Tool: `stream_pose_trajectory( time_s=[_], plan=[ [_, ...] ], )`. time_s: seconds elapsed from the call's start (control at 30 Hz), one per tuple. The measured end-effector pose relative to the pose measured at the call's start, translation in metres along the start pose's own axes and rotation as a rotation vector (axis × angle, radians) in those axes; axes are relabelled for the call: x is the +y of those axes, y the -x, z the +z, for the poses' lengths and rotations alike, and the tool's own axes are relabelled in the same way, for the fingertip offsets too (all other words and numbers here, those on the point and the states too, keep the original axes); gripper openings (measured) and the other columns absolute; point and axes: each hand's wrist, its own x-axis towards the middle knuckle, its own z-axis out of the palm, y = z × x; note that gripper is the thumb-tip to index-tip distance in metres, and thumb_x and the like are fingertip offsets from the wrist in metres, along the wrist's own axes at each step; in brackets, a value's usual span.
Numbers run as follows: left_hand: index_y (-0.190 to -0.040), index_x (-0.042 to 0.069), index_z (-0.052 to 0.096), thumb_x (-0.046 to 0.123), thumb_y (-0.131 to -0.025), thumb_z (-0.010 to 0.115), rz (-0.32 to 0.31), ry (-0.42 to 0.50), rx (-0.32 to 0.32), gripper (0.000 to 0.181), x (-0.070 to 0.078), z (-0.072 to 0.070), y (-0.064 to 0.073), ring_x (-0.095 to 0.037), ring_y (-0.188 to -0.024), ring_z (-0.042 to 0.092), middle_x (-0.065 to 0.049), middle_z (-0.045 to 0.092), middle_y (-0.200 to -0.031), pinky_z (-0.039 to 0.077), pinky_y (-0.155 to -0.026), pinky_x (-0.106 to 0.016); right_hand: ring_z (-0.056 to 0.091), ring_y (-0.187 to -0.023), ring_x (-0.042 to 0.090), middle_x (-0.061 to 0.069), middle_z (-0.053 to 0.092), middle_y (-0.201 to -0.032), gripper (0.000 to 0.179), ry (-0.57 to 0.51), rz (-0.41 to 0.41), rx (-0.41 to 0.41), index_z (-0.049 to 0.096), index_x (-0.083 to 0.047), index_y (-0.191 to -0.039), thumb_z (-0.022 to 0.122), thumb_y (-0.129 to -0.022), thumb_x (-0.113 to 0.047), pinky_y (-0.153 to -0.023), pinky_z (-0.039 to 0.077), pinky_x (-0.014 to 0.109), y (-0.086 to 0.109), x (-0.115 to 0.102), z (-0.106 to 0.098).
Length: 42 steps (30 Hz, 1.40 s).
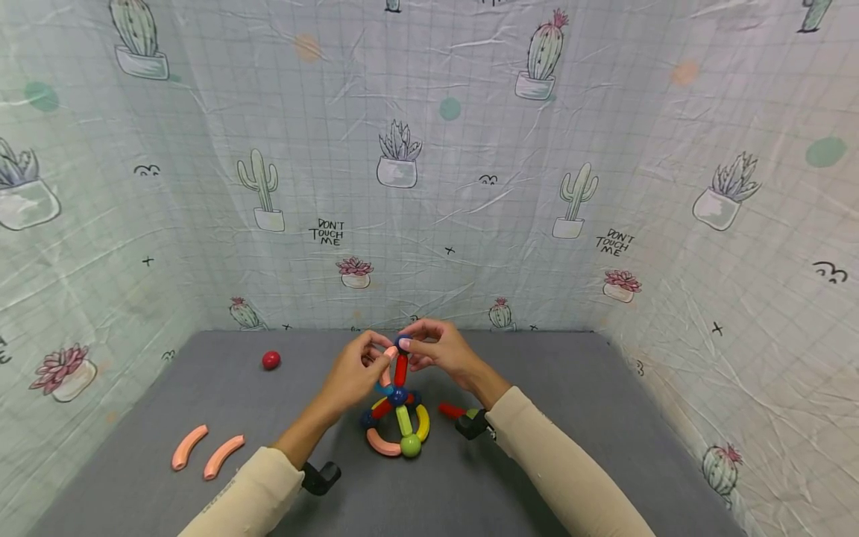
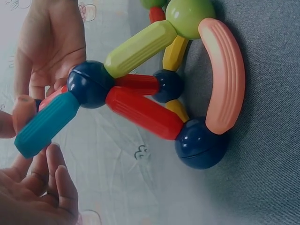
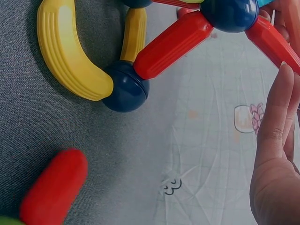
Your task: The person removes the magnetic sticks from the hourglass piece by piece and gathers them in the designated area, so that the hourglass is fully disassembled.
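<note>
A magnetic stick-and-ball structure stands on the grey table between the hands. Its base ring has a curved pink rod (image 2: pixel 226 75), curved yellow rods (image 3: pixel 68 51), dark blue balls (image 3: pixel 126 86) and a green ball (image 1: pixel 411 446). Straight rods, including a lime one (image 1: pixel 404 421), rise to a central blue ball (image 1: pixel 398 396). From there a red rod (image 1: pixel 401 371) points up and a teal rod (image 2: pixel 47 124) juts outward. My left hand (image 1: pixel 357 373) pinches another curved pink rod (image 1: pixel 385 375) near the top. My right hand (image 1: pixel 448 354) pinches the top blue ball (image 1: pixel 403 341).
Two curved pink rods (image 1: pixel 190 447) lie on the table (image 1: pixel 268 403) at the left, with a red ball (image 1: pixel 271 360) farther back. A loose red rod (image 3: pixel 56 187) and a green piece lie under the right wrist. Cactus-print cloth (image 1: pixel 429 224) hangs behind and at both sides.
</note>
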Motion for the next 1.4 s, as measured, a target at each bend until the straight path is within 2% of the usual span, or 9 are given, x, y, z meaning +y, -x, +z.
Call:
stream_pose_trajectory(
  time_s=[0.17,0.43,0.53,0.73,0.9,1.03,1.13,1.27,1.4],
  plan=[
    [-0.125,0.012,0.066,0.027,-0.11,0.061,-0.02,0.017,-0.009,0.022,-0.001,-0.005,-0.003,-0.019,-0.066,0.057,-0.006,0.064,-0.075,0.044,-0.06,-0.027,0.072,-0.077,0.019,0.006,0.071,-0.106,0.031,0.002,0.001,0.003,0.072,-0.006,-0.127,0.076,-0.101,-0.021,-0.078,0.066,0.041,-0.001,0.0,0.001],
    [-0.128,0.011,0.07,0.013,-0.108,0.053,-0.019,0.014,-0.016,0.026,-0.001,-0.012,-0.008,-0.019,-0.073,0.056,-0.008,0.068,-0.093,0.043,-0.058,-0.026,0.07,-0.077,0.019,0.006,0.07,-0.105,0.029,0.014,-0.001,0.011,0.072,-0.006,-0.126,0.075,-0.101,-0.021,-0.082,0.066,0.046,0.0,0.0,0.002],
    [-0.128,0.013,0.07,0.014,-0.109,0.051,-0.025,0.006,-0.025,0.027,-0.002,-0.013,-0.01,-0.021,-0.078,0.056,-0.01,0.068,-0.097,0.043,-0.061,-0.028,0.071,-0.077,0.019,0.006,0.07,-0.104,0.029,0.015,-0.003,0.011,0.072,-0.006,-0.126,0.076,-0.101,-0.021,-0.083,0.065,0.048,0.0,0.0,0.001],
    [-0.125,0.013,0.073,0.015,-0.113,0.042,-0.008,-0.017,-0.026,0.033,-0.005,-0.017,-0.016,-0.023,-0.1,0.06,-0.01,0.073,-0.114,0.048,-0.082,-0.03,0.072,-0.077,0.019,0.006,0.071,-0.107,0.028,0.019,-0.002,0.006,0.073,-0.006,-0.125,0.076,-0.1,-0.019,-0.077,0.066,0.041,0.0,0.0,0.001],
    [-0.129,0.016,0.073,0.021,-0.114,0.049,0.018,-0.044,0.005,0.029,-0.012,-0.027,-0.017,-0.024,-0.097,0.062,-0.011,0.073,-0.115,0.05,-0.08,-0.031,0.071,-0.076,0.018,0.006,0.071,-0.104,0.027,0.024,-0.01,0.006,0.073,-0.007,-0.125,0.076,-0.101,-0.018,-0.076,0.066,0.039,0.0,0.001,0.0],
    [-0.134,0.02,0.071,0.032,-0.11,0.06,0.01,-0.089,0.03,0.029,-0.02,-0.04,-0.015,-0.021,-0.096,0.066,-0.011,0.073,-0.12,0.054,-0.082,-0.036,0.07,-0.076,0.018,0.005,0.07,-0.103,0.028,0.029,-0.01,0.004,0.073,-0.007,-0.126,0.075,-0.101,-0.019,-0.079,0.066,0.044,0.001,0.0,0.0],
    [-0.137,0.018,0.07,0.033,-0.108,0.063,-0.024,-0.113,0.039,0.034,-0.024,-0.054,-0.013,-0.021,-0.095,0.069,-0.014,0.072,-0.122,0.057,-0.081,-0.037,0.07,-0.076,0.018,0.006,0.069,-0.102,0.028,0.032,-0.008,0.003,0.073,-0.007,-0.126,0.075,-0.101,-0.019,-0.081,0.066,0.046,0.001,0.001,-0.001],
    [-0.139,0.014,0.067,0.031,-0.107,0.065,-0.079,-0.157,0.044,0.036,-0.034,-0.075,-0.009,-0.023,-0.096,0.072,-0.017,0.071,-0.118,0.057,-0.079,-0.036,0.069,-0.075,0.017,0.006,0.069,-0.102,0.027,0.02,-0.013,0.001,0.072,-0.006,-0.127,0.074,-0.102,-0.017,-0.078,0.066,0.043,0.002,0.001,-0.002],
    [-0.14,0.014,0.067,0.03,-0.106,0.068,-0.102,-0.213,0.048,0.037,-0.05,-0.1,0.0,-0.028,-0.107,0.071,-0.014,0.072,-0.117,0.054,-0.079,-0.035,0.069,-0.075,0.017,0.005,0.069,-0.1,0.027,0.016,-0.024,-0.006,0.072,-0.005,-0.128,0.073,-0.103,-0.016,-0.075,0.066,0.038,0.003,0.002,-0.002]
  ],
)
